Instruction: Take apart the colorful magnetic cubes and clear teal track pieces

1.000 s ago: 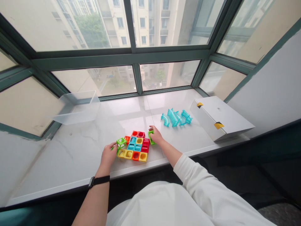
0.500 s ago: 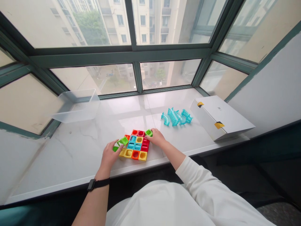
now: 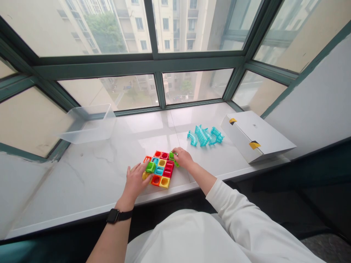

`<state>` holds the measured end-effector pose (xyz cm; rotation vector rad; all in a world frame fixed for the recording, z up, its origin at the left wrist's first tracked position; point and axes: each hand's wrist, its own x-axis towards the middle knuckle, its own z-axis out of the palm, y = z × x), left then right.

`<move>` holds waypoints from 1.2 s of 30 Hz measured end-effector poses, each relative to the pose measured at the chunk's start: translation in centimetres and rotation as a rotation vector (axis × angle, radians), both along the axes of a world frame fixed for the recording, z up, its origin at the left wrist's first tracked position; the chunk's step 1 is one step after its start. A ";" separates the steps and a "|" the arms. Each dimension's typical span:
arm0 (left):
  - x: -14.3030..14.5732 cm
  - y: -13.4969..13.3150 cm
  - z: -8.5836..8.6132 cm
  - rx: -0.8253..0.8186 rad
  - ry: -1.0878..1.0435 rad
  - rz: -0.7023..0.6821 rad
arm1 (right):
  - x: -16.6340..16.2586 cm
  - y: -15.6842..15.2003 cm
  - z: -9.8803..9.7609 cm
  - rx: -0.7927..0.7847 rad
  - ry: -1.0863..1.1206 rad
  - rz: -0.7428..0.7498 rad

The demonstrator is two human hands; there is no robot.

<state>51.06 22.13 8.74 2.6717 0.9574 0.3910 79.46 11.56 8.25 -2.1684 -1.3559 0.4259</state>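
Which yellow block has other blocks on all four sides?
The yellow block in the second row from the back, bordered by blue blocks and red blocks; other visible yellow ones sit along the outside edge.

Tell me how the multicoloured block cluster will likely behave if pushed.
The block cluster would probably slide rather than tip, since it lies low and broad on the glossy counter. It is likely light for its size, as its blocks look hollow. It might break up, being made of many separate pieces.
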 end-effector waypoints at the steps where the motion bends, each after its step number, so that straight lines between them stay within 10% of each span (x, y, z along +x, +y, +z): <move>1: 0.3 -0.3 -0.1 0.006 -0.004 -0.028 | 0.0 -0.1 -0.1 0.021 0.006 0.015; 11: -0.4 -0.7 -1.5 -0.014 -0.085 0.273 | 0.8 -2.6 -1.6 0.143 0.101 0.243; 18: -0.3 -0.6 -2.2 -0.047 -0.070 0.291 | -1.1 -7.1 -3.9 0.263 0.129 -0.002; 25: 0.6 -0.9 -1.4 -0.039 -0.202 0.266 | -2.4 -8.4 -5.4 0.342 0.411 0.056; 36: -0.3 5.2 -2.5 -0.365 -0.176 0.633 | -3.6 -6.7 -5.5 0.291 0.257 -0.021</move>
